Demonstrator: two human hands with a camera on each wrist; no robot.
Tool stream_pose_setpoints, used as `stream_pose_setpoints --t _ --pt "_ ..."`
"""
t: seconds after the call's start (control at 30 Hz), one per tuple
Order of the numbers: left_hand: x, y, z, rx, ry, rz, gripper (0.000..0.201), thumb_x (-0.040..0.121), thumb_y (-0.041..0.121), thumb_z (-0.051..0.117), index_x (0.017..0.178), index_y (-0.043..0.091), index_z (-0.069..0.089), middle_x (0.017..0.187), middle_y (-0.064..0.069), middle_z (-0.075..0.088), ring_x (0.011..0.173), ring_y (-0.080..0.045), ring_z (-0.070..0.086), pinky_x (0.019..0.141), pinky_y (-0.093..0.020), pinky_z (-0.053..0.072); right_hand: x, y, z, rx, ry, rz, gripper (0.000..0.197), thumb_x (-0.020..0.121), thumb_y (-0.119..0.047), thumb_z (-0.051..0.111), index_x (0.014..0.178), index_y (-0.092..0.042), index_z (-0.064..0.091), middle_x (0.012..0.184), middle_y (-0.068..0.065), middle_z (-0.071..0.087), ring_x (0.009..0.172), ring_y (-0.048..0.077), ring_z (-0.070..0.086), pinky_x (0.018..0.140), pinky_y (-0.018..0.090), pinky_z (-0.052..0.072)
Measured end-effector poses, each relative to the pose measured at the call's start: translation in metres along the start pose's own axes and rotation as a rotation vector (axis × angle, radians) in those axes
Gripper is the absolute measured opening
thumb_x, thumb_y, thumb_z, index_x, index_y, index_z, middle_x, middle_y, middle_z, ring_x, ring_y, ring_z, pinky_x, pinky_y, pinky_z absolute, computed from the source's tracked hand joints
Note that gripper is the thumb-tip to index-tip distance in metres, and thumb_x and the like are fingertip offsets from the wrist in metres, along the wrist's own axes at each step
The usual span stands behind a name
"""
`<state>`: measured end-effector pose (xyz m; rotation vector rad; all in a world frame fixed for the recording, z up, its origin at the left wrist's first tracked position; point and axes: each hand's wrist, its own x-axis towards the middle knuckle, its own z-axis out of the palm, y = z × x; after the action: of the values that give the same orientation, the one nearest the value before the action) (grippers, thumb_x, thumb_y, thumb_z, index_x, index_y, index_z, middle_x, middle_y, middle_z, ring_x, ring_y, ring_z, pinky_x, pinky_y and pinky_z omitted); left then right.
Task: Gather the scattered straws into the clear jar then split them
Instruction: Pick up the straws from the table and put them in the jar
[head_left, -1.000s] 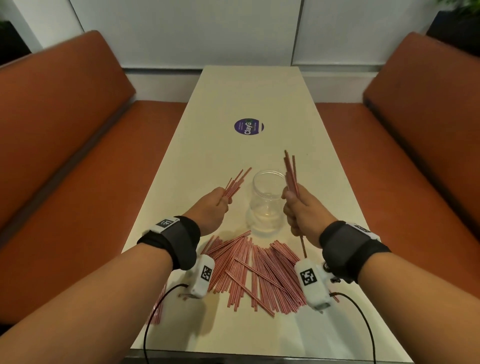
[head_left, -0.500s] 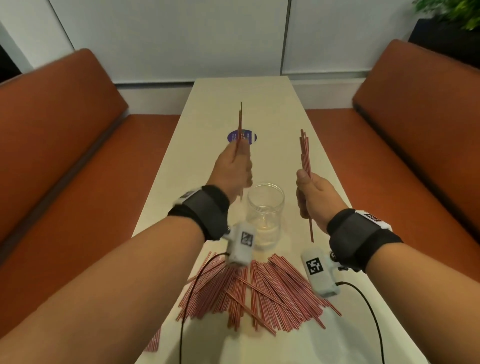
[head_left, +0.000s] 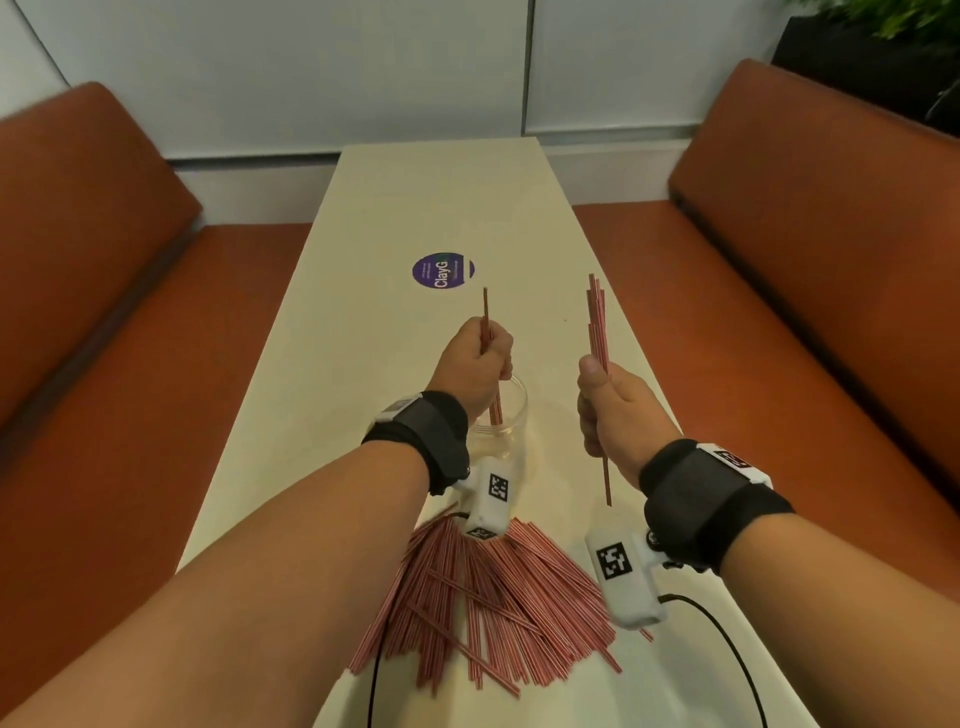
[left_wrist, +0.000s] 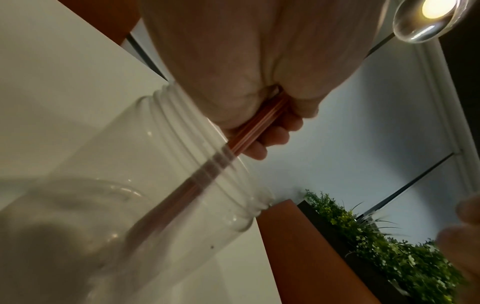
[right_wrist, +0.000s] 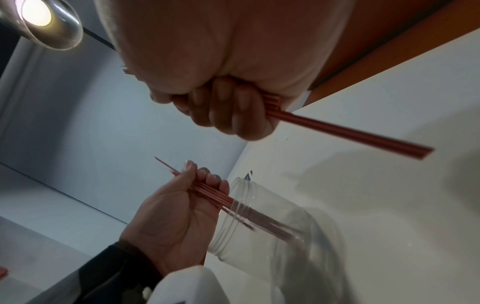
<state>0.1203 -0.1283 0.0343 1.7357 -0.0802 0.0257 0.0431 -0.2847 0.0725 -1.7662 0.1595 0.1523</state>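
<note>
My left hand is curled around a small bunch of red straws, held upright right over the mouth of the clear jar. Their lower ends reach down inside the jar, as my right wrist view shows through the plastic wall. The jar stands on the table just under that hand, between my two wrists.

My right hand is off to the right of the jar, apart from it, fist closed on a second bunch of straws that stick up above my thumb, with a few ends poking out below my fist.

The big pile of loose straws lies fanned on the table nearer to me than both hands, partly under my left wrist. Beyond my left hand sits a round purple sticker.
</note>
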Motion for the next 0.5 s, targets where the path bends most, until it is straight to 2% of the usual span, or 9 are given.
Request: stream_pose_setpoints --t 0.17,0.23,0.3,0.37,0.4,0.43,0.5 --pt "0.002 -0.001 -0.004 0.0 -0.01 -0.054 0.016 0.095 0.008 0.043 0.085 0.017 0.051 0.076 -0.007 0.057 0.073 -0.023 0.054 0.074 -0.035 0.048 0.001 -0.002 0.0 0.048 -0.012 -0.005 0.036 0.099 -0.042 0.034 0.077 -0.014 0.038 0.057 -0.003 0.033 0.047 0.011 0.028 0.049 0.028 0.031" --pt "0.001 0.006 -0.007 0.072 -0.016 -0.039 0.009 0.096 0.016 0.045 0.092 0.017 0.054 0.086 -0.003 0.061 0.082 -0.021 0.057 0.08 -0.033 0.049 0.002 -0.004 0.0 0.066 -0.016 -0.013 0.036 0.099 -0.042 0.034 0.076 -0.014 0.038 0.057 -0.004 0.033 0.046 0.011 0.028 0.049 0.028 0.031" --pt "-0.008 0.021 -0.011 0.161 0.056 0.049 0.017 0.097 0.028 0.046 0.102 0.016 0.056 0.091 0.006 0.06 0.087 -0.013 0.056 0.08 -0.025 0.046 0.002 -0.007 -0.001 0.105 -0.023 -0.02 0.035 0.1 -0.041 0.035 0.075 -0.016 0.038 0.055 -0.005 0.033 0.044 0.01 0.028 0.047 0.026 0.03" --pt "-0.029 0.03 -0.015 0.054 0.167 0.099 0.026 0.095 0.038 0.042 0.099 0.016 0.057 0.089 0.005 0.06 0.086 -0.014 0.057 0.079 -0.026 0.048 0.002 -0.015 -0.001 0.161 -0.039 -0.041 0.036 0.1 -0.041 0.036 0.073 -0.017 0.036 0.052 -0.008 0.033 0.042 0.009 0.028 0.046 0.025 0.029" --pt "-0.043 0.03 -0.016 -0.041 0.187 0.054 0.031 0.095 0.042 0.04 0.094 0.016 0.057 0.087 -0.001 0.061 0.084 -0.018 0.058 0.078 -0.032 0.048 0.003 -0.02 -0.001 0.196 -0.049 -0.059 0.036 0.1 -0.04 0.037 0.072 -0.017 0.035 0.05 -0.009 0.034 0.041 0.008 0.028 0.045 0.024 0.029" --pt "-0.059 0.029 -0.014 -0.141 0.154 -0.062 0.038 0.096 0.046 0.037 0.091 0.014 0.058 0.085 -0.006 0.062 0.082 -0.023 0.058 0.076 -0.037 0.049 0.003 -0.027 -0.001 0.239 -0.063 -0.074 0.036 0.1 -0.039 0.037 0.071 -0.017 0.034 0.049 -0.01 0.034 0.04 0.008 0.028 0.044 0.023 0.028" --pt "-0.091 0.025 -0.01 -0.319 -0.081 -0.418 0.054 0.095 0.056 0.031 0.096 0.008 0.057 0.083 -0.012 0.063 0.079 -0.028 0.062 0.073 -0.039 0.051 0.002 -0.041 0.002 0.322 -0.106 -0.107 0.036 0.1 -0.039 0.037 0.071 -0.018 0.032 0.049 -0.009 0.033 0.041 0.008 0.026 0.043 0.023 0.027"
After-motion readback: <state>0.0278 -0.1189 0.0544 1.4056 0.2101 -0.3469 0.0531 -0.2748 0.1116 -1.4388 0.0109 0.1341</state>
